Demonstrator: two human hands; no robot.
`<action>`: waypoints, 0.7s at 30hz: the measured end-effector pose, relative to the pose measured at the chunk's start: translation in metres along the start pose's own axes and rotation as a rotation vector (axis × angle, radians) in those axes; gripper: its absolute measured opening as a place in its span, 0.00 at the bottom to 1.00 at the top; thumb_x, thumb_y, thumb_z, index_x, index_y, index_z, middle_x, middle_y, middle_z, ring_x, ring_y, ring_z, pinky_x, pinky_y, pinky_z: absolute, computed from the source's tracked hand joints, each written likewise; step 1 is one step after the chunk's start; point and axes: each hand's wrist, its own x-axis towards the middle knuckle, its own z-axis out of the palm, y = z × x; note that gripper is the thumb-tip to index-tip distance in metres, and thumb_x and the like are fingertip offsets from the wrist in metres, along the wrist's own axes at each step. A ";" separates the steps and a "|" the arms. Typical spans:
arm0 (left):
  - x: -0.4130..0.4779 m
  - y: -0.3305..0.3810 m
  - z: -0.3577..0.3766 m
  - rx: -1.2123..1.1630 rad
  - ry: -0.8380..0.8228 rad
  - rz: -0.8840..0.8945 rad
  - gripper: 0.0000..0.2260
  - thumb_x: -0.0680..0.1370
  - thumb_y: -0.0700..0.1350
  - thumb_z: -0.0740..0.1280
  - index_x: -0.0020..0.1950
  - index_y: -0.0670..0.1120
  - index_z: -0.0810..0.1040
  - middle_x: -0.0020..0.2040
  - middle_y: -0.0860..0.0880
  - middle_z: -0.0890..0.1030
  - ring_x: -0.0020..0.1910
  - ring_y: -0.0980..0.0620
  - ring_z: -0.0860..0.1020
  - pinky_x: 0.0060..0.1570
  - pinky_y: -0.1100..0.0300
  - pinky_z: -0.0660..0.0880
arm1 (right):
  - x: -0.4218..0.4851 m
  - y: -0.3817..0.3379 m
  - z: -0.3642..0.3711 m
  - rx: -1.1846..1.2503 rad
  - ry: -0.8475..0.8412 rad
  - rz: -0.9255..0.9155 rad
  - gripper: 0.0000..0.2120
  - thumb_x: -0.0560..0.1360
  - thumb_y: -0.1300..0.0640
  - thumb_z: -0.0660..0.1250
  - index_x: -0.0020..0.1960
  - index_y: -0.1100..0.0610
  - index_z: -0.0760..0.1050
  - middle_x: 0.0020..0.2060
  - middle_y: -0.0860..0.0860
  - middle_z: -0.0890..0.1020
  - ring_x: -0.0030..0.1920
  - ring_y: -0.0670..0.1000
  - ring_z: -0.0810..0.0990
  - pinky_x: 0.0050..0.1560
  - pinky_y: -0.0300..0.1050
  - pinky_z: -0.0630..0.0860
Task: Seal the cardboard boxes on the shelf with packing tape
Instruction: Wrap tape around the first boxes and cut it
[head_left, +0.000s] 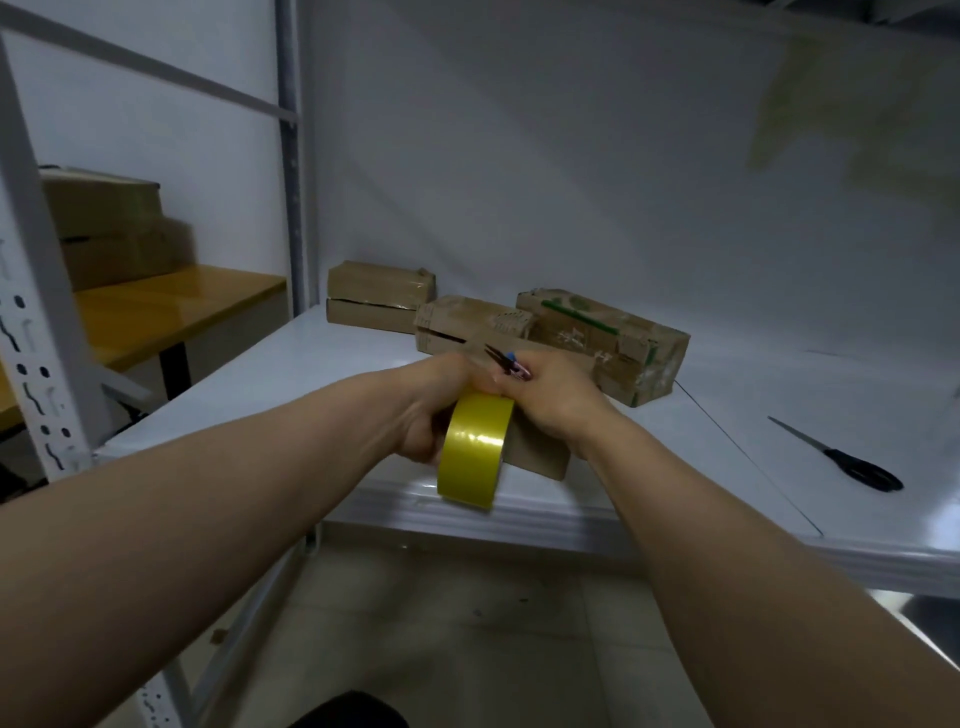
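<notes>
On the near edge of the white metal shelf (291, 384), seen from the head camera, two bare arms reach in and meet over a plain brown cardboard box (540, 452). The left hand (434, 410) grips a roll of shiny yellow packing tape (471, 451). Its fingers are wrapped around the far side of the roll, which stands on its edge in front of the box. The right hand (545, 397) rests at the top of the roll with its fingers curled in tight. I cannot tell if they pinch the tape end. A small dark thing with blue and pink bits (508, 362) pokes up between the two hands, and it is too small to tell what it is.

Farther back on the shelf, near the white wall, are more boxes. At the left is a stack of two brown cardboard boxes (376, 296). Just right of it is a worn brown box (467, 318), and beside that a longer brown box with green print (613, 338).

Black scissors (860, 467) lie flat on the shelf at the right, well apart from the hands.

Far to the left, behind the shelf post, is a yellow-topped counter (171, 312) with blurry brown boxes (104, 228) piled on it.
</notes>
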 end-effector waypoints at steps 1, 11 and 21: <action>0.001 0.000 0.000 0.004 -0.019 0.010 0.16 0.72 0.43 0.73 0.58 0.42 0.81 0.48 0.41 0.85 0.47 0.43 0.84 0.52 0.51 0.81 | 0.000 0.000 -0.001 -0.023 -0.003 -0.005 0.05 0.80 0.49 0.67 0.49 0.49 0.80 0.45 0.50 0.83 0.50 0.52 0.79 0.53 0.50 0.74; -0.011 -0.013 -0.017 0.392 -0.104 -0.304 0.20 0.79 0.50 0.61 0.28 0.47 0.74 0.26 0.50 0.69 0.20 0.59 0.60 0.17 0.70 0.54 | 0.000 0.006 -0.002 -0.022 0.022 0.026 0.07 0.74 0.48 0.75 0.46 0.50 0.81 0.45 0.48 0.84 0.48 0.49 0.81 0.54 0.50 0.76; -0.027 -0.031 0.007 0.319 0.129 -0.057 0.13 0.75 0.37 0.66 0.31 0.45 0.69 0.21 0.48 0.68 0.17 0.52 0.67 0.21 0.69 0.61 | -0.005 0.008 0.000 -0.098 0.034 -0.017 0.10 0.74 0.43 0.73 0.43 0.48 0.78 0.42 0.47 0.82 0.48 0.51 0.81 0.56 0.55 0.78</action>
